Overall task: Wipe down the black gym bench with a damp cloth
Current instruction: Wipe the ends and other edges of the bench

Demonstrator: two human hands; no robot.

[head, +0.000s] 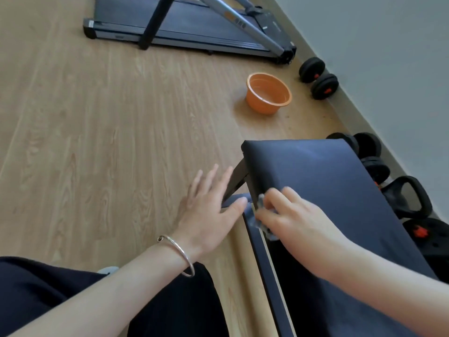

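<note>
- Pressing a crumpled grey cloth (pixel 262 200) against the left edge of the padded black gym bench (pixel 328 176), your right hand (pixel 294 215) curls round it.
- Your left hand (pixel 206 203) spreads flat, holding nothing.
- Bunched small, the cloth may slip off that edge.

left hand (pixel 206 210): fingers (pixel 211 178) spread | right hand (pixel 298 220): fingers (pixel 288 198) grip cloth (pixel 261 200)

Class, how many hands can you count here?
2: the left hand, open, by the black padded gym bench; the right hand holding a grey cloth against it.
</note>
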